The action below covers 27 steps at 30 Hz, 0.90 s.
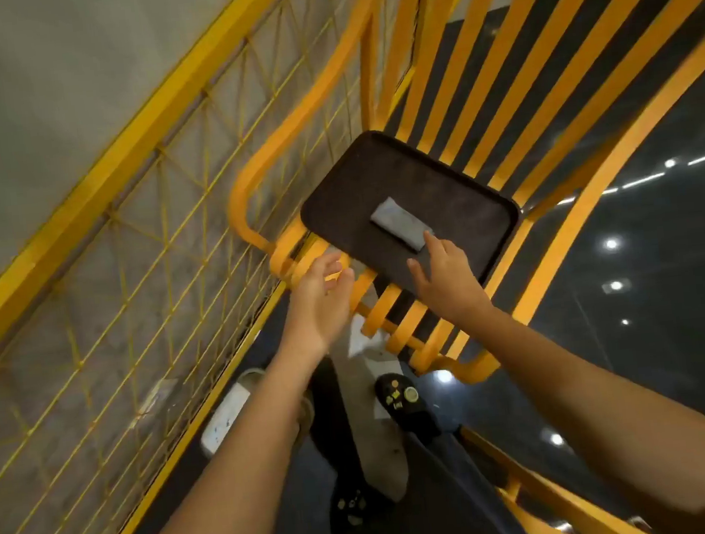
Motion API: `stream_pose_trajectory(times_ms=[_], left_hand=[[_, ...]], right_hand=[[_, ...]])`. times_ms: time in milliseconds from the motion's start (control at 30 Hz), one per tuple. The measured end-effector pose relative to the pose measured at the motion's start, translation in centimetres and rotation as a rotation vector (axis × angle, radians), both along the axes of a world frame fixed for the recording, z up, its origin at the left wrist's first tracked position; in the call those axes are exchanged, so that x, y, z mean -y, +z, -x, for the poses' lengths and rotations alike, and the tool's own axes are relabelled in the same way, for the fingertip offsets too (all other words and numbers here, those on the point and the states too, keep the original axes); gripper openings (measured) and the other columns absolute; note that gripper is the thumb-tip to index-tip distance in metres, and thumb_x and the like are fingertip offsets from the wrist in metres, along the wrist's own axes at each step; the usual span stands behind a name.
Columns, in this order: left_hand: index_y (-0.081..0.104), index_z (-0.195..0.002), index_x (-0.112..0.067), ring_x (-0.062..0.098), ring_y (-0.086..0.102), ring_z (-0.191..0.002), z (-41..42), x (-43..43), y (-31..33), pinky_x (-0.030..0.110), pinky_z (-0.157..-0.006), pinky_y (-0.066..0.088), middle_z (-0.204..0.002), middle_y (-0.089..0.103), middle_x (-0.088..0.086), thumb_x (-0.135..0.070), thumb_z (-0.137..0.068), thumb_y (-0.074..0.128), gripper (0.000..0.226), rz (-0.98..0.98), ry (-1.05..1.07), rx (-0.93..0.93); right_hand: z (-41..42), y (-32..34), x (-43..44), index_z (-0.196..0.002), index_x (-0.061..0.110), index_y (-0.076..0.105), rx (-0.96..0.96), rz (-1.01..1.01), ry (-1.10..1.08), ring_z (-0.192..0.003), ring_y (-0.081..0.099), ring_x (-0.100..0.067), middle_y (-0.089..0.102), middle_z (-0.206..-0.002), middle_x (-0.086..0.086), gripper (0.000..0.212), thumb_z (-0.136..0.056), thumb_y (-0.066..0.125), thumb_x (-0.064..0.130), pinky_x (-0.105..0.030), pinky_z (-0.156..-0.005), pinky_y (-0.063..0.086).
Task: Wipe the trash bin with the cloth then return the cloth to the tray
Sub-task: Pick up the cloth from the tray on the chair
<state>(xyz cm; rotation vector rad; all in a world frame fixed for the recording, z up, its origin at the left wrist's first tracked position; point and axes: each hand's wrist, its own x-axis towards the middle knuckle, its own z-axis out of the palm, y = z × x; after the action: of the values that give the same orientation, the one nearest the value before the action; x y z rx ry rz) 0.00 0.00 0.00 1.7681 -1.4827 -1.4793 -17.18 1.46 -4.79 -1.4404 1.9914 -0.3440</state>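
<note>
A folded grey cloth lies in the middle of a dark brown tray, which rests on a yellow slatted bench. My right hand hovers over the tray's near edge, fingers spread, with the index fingertip touching or almost touching the cloth's near end. My left hand is open beside the tray's near-left corner, over the bench's curved armrest, holding nothing. No trash bin is in view.
The yellow slatted bench runs to the upper right over a glossy dark floor. A yellow wire-mesh fence runs diagonally on the left. My feet in black clogs stand below, near a white object on the floor.
</note>
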Motion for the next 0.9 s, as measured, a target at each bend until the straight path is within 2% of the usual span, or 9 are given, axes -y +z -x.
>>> stream_pose_trajectory(times_ms=[133, 267, 400, 567, 733, 900], left_hand=[[0.045, -0.132, -0.019, 0.002, 0.046, -0.101, 2.3, 2.6, -2.1, 0.019, -0.082, 0.034, -0.116, 0.049, -0.008, -0.025, -0.094, 0.047, 0.038, -0.034, 0.015, -0.003], [0.047, -0.129, -0.02, 0.005, 0.048, -0.102, 3.4, 4.9, -5.1, 0.021, -0.084, 0.036, -0.115, 0.051, -0.008, -0.026, -0.095, 0.046, 0.035, -0.08, 0.043, -0.004], [0.051, -0.125, -0.025, 0.004, 0.049, -0.103, 3.9, 6.0, -7.8, 0.02, -0.082, 0.035, -0.104, 0.052, -0.016, -0.028, -0.095, 0.047, 0.03, -0.165, 0.096, -0.021], [0.051, -0.123, -0.026, 0.007, 0.05, -0.106, 4.0, 6.5, -10.7, 0.022, -0.086, 0.036, -0.113, 0.054, -0.01, -0.026, -0.095, 0.045, 0.029, -0.213, 0.124, -0.03], [0.054, -0.119, -0.028, -0.002, 0.052, -0.095, 4.1, 6.7, -13.1, 0.009, -0.071, 0.036, -0.11, 0.055, -0.013, -0.025, -0.095, 0.046, 0.025, -0.227, 0.138, -0.034], [0.056, -0.114, -0.03, 0.002, 0.053, -0.1, 4.4, 7.3, -14.7, 0.01, -0.073, 0.037, -0.111, 0.057, -0.012, -0.025, -0.095, 0.047, 0.022, -0.242, 0.168, -0.058]], right_hand=[[1.3, -2.9, 2.8, -0.141, 0.002, 0.025, 0.024, -0.057, -0.016, -0.131, 0.032, -0.032, 0.037, -0.142, -0.017, 0.054, -0.097, 0.043, 0.026, -0.039, -0.106, 0.031], [2.7, -6.7, 5.4, -0.14, 0.001, 0.028, 0.013, -0.134, -0.012, -0.131, 0.032, -0.033, 0.037, -0.141, -0.019, 0.052, -0.096, 0.045, 0.023, -0.038, -0.107, 0.03], [3.2, -10.4, 7.6, -0.138, 0.0, 0.029, 0.012, -0.199, -0.02, -0.132, 0.031, -0.034, 0.036, -0.142, -0.02, 0.052, -0.095, 0.047, 0.023, -0.037, -0.106, 0.029], [3.3, -14.5, 9.5, -0.14, 0.002, 0.026, -0.021, -0.245, 0.014, -0.135, 0.025, -0.034, 0.028, -0.147, -0.018, 0.054, -0.095, 0.047, 0.023, -0.041, -0.109, 0.028], [3.8, -18.1, 10.5, -0.141, 0.005, 0.024, -0.084, -0.229, 0.01, -0.14, 0.016, -0.031, 0.022, -0.15, -0.015, 0.055, -0.094, 0.048, 0.02, -0.041, -0.112, 0.023], [4.5, -20.1, 11.4, -0.142, 0.006, 0.023, -0.135, -0.194, 0.036, -0.141, 0.014, -0.032, 0.023, -0.15, -0.015, 0.057, -0.092, 0.05, 0.016, -0.042, -0.114, 0.019]])
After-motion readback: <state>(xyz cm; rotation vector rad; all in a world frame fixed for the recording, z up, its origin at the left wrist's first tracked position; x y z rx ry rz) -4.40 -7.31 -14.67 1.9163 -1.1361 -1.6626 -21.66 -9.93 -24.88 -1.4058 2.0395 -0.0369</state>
